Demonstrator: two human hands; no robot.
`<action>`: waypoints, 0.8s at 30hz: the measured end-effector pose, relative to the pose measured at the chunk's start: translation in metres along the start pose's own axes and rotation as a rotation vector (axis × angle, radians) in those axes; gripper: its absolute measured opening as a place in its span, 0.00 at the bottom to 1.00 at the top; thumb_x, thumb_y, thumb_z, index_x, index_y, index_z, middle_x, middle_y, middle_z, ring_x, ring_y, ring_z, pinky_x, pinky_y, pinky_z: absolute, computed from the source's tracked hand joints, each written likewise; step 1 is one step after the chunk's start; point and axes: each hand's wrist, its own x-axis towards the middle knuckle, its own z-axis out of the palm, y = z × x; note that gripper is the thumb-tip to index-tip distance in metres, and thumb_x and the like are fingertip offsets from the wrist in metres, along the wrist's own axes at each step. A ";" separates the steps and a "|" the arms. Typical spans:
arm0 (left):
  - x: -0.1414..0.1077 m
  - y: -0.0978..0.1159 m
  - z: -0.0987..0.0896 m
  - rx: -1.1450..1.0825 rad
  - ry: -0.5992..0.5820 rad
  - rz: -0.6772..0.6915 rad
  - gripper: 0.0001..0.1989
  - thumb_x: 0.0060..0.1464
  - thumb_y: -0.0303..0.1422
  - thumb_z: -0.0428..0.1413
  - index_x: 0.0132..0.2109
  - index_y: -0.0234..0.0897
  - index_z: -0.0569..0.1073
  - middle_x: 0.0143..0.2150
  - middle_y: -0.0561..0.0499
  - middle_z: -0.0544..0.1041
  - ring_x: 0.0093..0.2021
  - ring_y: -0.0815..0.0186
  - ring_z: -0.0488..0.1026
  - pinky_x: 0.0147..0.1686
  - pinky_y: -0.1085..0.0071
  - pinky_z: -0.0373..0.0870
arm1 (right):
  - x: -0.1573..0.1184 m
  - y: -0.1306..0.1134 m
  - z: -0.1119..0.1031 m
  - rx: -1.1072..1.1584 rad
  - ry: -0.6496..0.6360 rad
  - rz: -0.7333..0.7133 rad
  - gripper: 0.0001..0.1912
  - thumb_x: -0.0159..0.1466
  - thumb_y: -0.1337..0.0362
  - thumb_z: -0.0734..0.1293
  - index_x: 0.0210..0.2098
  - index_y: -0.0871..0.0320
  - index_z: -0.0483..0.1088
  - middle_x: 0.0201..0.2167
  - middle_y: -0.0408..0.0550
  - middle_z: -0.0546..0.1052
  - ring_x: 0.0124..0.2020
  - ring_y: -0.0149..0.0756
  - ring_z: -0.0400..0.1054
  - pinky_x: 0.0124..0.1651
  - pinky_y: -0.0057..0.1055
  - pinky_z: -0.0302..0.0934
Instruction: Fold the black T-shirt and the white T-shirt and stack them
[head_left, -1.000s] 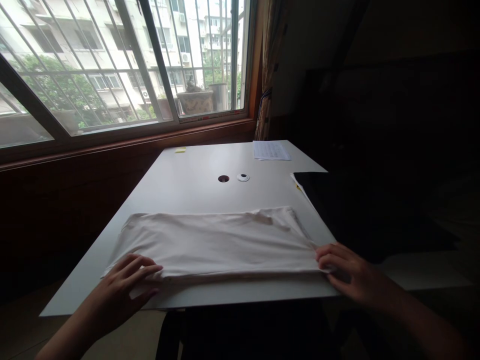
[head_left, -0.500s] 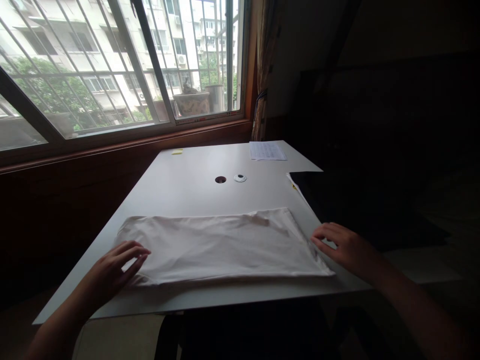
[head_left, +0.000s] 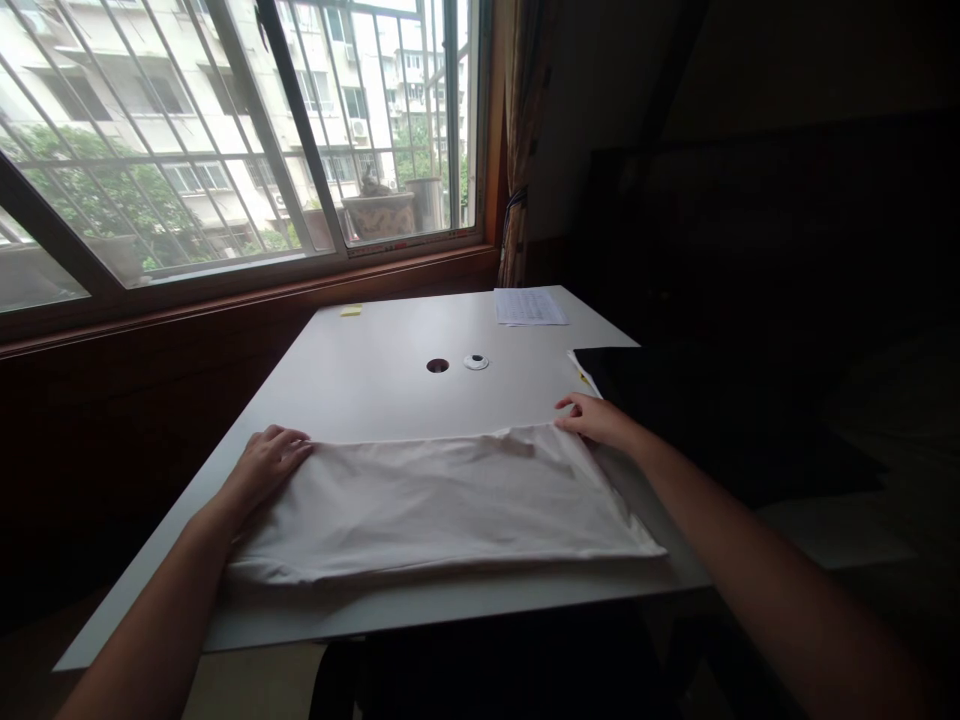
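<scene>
A white cloth (head_left: 442, 505), folded into a long flat shape, lies across the near part of the white table (head_left: 375, 375). My left hand (head_left: 271, 462) rests on its far left corner, with the fingers bent and close together at the edge. At the far right corner, my right hand (head_left: 589, 418) pinches the cloth's edge between thumb and fingers. Slight creases run over the cloth's surface.
Dark fabric (head_left: 675, 410) with a white edge lies at the table's right side. Farther back are a round hole (head_left: 438, 366), a round cover (head_left: 476, 362), papers (head_left: 531, 307) and a yellow note (head_left: 351, 311). A barred window stands behind.
Both hands have moved away from me to the cloth's far corners, the right one also leftward. The right hand has taken hold of the far edge.
</scene>
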 end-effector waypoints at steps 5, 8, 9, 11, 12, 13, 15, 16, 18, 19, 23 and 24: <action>0.001 -0.011 0.006 0.027 0.029 -0.019 0.19 0.65 0.50 0.51 0.39 0.40 0.76 0.39 0.46 0.76 0.40 0.57 0.71 0.50 0.59 0.64 | 0.004 0.013 0.003 0.016 0.127 0.002 0.11 0.59 0.63 0.71 0.42 0.57 0.76 0.30 0.44 0.78 0.29 0.34 0.71 0.30 0.27 0.61; 0.001 -0.012 0.006 0.050 0.048 -0.038 0.18 0.65 0.48 0.50 0.39 0.39 0.75 0.40 0.45 0.75 0.40 0.56 0.70 0.51 0.57 0.63 | 0.003 0.013 0.003 -0.053 0.198 0.001 0.07 0.59 0.64 0.70 0.37 0.55 0.76 0.29 0.44 0.78 0.31 0.36 0.71 0.33 0.29 0.62; 0.001 -0.012 0.005 0.058 0.054 -0.045 0.18 0.65 0.47 0.49 0.39 0.39 0.75 0.40 0.45 0.75 0.41 0.56 0.70 0.52 0.56 0.63 | 0.002 0.012 0.003 -0.085 0.204 -0.007 0.06 0.60 0.65 0.69 0.37 0.55 0.76 0.29 0.45 0.78 0.31 0.36 0.72 0.34 0.30 0.62; -0.001 -0.010 0.005 0.073 0.062 -0.055 0.18 0.65 0.47 0.49 0.40 0.40 0.75 0.41 0.44 0.75 0.42 0.55 0.70 0.52 0.56 0.62 | 0.000 0.009 0.003 -0.154 0.207 -0.026 0.05 0.61 0.66 0.67 0.36 0.55 0.76 0.31 0.47 0.79 0.33 0.38 0.72 0.37 0.31 0.63; -0.002 -0.010 0.005 0.080 0.065 -0.059 0.18 0.65 0.47 0.49 0.40 0.40 0.75 0.41 0.44 0.75 0.43 0.54 0.70 0.53 0.55 0.62 | -0.001 0.007 0.002 -0.183 0.208 -0.035 0.06 0.61 0.66 0.67 0.35 0.55 0.76 0.32 0.48 0.80 0.35 0.39 0.73 0.39 0.32 0.63; -0.003 -0.009 0.004 0.085 0.069 -0.063 0.18 0.65 0.47 0.49 0.40 0.40 0.76 0.42 0.43 0.75 0.44 0.54 0.70 0.53 0.55 0.62 | -0.002 0.006 0.002 -0.205 0.211 -0.044 0.06 0.62 0.66 0.66 0.35 0.55 0.76 0.34 0.49 0.80 0.37 0.40 0.73 0.40 0.33 0.64; -0.005 -0.009 0.001 0.098 0.065 -0.071 0.18 0.65 0.47 0.50 0.42 0.40 0.77 0.43 0.42 0.76 0.46 0.53 0.70 0.53 0.55 0.63 | -0.003 0.005 0.001 -0.229 0.208 -0.059 0.07 0.63 0.67 0.65 0.33 0.55 0.77 0.37 0.51 0.81 0.40 0.42 0.73 0.43 0.34 0.64; -0.005 -0.010 -0.001 0.106 0.052 -0.076 0.18 0.64 0.48 0.50 0.43 0.41 0.77 0.44 0.43 0.76 0.46 0.53 0.70 0.52 0.56 0.63 | -0.004 0.005 0.001 -0.240 0.200 -0.063 0.07 0.63 0.67 0.65 0.33 0.55 0.77 0.38 0.51 0.81 0.41 0.42 0.73 0.43 0.34 0.63; -0.005 -0.013 -0.007 0.119 0.014 -0.083 0.18 0.65 0.48 0.49 0.45 0.43 0.79 0.47 0.43 0.77 0.46 0.53 0.71 0.52 0.56 0.63 | -0.004 0.005 0.000 -0.276 0.177 -0.073 0.07 0.63 0.67 0.66 0.33 0.54 0.77 0.39 0.50 0.80 0.41 0.42 0.73 0.43 0.34 0.63; -0.005 -0.015 -0.010 0.119 -0.002 -0.087 0.19 0.66 0.47 0.48 0.45 0.44 0.79 0.47 0.44 0.77 0.46 0.53 0.71 0.51 0.56 0.64 | -0.005 0.005 -0.001 -0.300 0.170 -0.078 0.07 0.64 0.66 0.66 0.34 0.54 0.77 0.39 0.51 0.80 0.40 0.42 0.73 0.43 0.34 0.63; 0.001 -0.020 -0.017 0.093 -0.008 -0.084 0.21 0.69 0.46 0.44 0.42 0.43 0.79 0.43 0.45 0.79 0.43 0.54 0.72 0.49 0.57 0.64 | -0.004 -0.005 -0.001 -0.364 0.203 -0.148 0.06 0.65 0.63 0.68 0.36 0.55 0.78 0.42 0.53 0.77 0.43 0.44 0.72 0.50 0.37 0.64; 0.003 -0.020 -0.018 0.089 -0.010 -0.079 0.21 0.68 0.47 0.45 0.41 0.43 0.79 0.42 0.45 0.79 0.42 0.55 0.72 0.49 0.58 0.64 | -0.004 -0.009 -0.001 -0.343 0.195 -0.199 0.07 0.66 0.62 0.67 0.37 0.56 0.78 0.43 0.53 0.76 0.45 0.45 0.72 0.53 0.38 0.64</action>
